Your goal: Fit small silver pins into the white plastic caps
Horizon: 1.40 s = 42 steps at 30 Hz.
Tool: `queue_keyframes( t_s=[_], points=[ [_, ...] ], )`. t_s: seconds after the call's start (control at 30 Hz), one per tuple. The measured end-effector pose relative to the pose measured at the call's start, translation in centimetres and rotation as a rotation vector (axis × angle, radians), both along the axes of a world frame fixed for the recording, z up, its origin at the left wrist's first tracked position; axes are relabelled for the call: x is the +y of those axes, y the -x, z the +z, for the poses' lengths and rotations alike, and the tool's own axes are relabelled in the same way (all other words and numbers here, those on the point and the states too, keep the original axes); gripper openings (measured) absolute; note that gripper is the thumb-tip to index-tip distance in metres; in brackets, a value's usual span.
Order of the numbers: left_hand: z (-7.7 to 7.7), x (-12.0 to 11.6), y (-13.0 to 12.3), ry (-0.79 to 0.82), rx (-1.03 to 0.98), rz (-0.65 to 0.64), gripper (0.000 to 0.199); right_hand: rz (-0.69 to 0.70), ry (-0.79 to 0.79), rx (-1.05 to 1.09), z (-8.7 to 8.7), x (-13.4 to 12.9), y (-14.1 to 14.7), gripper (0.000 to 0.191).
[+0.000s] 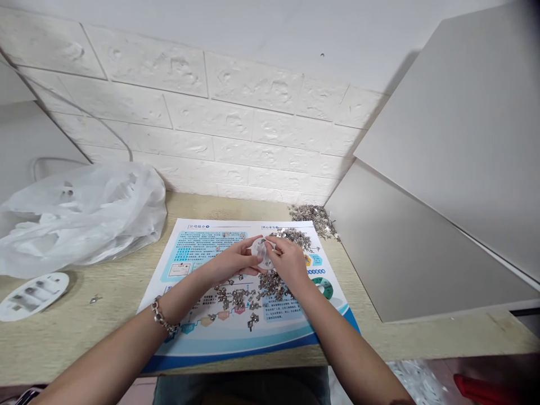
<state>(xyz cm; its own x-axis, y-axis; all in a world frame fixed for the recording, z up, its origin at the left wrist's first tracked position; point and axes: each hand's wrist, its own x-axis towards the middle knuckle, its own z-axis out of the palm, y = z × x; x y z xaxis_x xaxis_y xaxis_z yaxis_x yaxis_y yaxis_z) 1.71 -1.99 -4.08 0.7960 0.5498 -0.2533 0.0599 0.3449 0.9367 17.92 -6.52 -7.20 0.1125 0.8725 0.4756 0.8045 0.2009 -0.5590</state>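
Observation:
My left hand grips a small white oval piece from its left side, thumb on its face. At the right edge of this piece, my right hand has its thumb and fingers pinched together; whether a small metal part sits between them is too small to tell. Small silvery metal parts lie in a pile just below both hands, with more scattered to the left. All of them rest on a printed sheet with blue edges. A chain bracelet circles my left wrist.
A translucent plastic bag of white pieces fills the table's left side. Near it lies a white oval card holding metal parts. Another metal heap sits by the brick wall. Grey panels lean at the right.

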Motion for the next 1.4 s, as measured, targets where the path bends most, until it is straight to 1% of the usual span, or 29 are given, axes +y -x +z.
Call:
queue_keyframes(
  t_s=[0.23, 0.43, 0.53, 0.63, 0.8, 0.93, 1.03, 1.17, 1.27, 1.33, 1.4],
  points=[
    [0.26, -0.25, -0.16, -0.043, 0.037, -0.001, 0.062, -0.004, 0.012, 0.022, 0.0, 0.11, 0.02, 0.02],
    [0.35, -0.28, -0.1, -0.051, 0.047, -0.02, 0.058, -0.002, 0.083, 0.094, 0.22, 0.08, 0.23, 0.015],
    [0.39, -0.3, -0.12, -0.042, 0.049, -0.014, 0.058, -0.004, 0.089, 0.099, 0.26, 0.07, 0.34, 0.013],
    [0.25, -0.36, -0.2, -0.012, 0.034, -0.002, 0.059, -0.003, 0.065, 0.06, 0.29, 0.01, 0.4, 0.013],
    [-0.06, -0.4, -0.27, 0.035, 0.003, 0.025, 0.057, 0.02, 0.04, -0.096, 0.53, -0.25, 0.4, 0.013],
    [0.09, -0.31, -0.14, 0.057, 0.004, 0.042, 0.064, 0.035, 0.015, -0.168, 0.77, -0.41, 0.44, 0.016],
    [0.07, -0.17, 0.05, 0.034, -0.01, 0.048, 0.067, 0.034, -0.01, -0.198, 0.85, -0.37, 0.49, 0.02],
    [-0.32, 0.07, 0.22, -0.017, -0.017, 0.02, 0.064, 0.074, -0.021, -0.265, 0.82, -0.25, 0.43, 0.021],
    [-0.49, 0.22, 0.29, -0.026, -0.008, 0.016, 0.063, 0.09, -0.021, -0.311, 0.78, -0.21, 0.32, 0.022],
    [-0.44, 0.28, 0.34, -0.039, -0.003, 0.008, 0.063, 0.097, -0.008, -0.305, 0.75, -0.19, 0.21, 0.022],
    [-0.3, 0.29, 0.37, -0.059, 0.0, -0.01, 0.063, 0.114, 0.003, -0.249, 0.79, -0.14, 0.08, 0.021]
  ],
)
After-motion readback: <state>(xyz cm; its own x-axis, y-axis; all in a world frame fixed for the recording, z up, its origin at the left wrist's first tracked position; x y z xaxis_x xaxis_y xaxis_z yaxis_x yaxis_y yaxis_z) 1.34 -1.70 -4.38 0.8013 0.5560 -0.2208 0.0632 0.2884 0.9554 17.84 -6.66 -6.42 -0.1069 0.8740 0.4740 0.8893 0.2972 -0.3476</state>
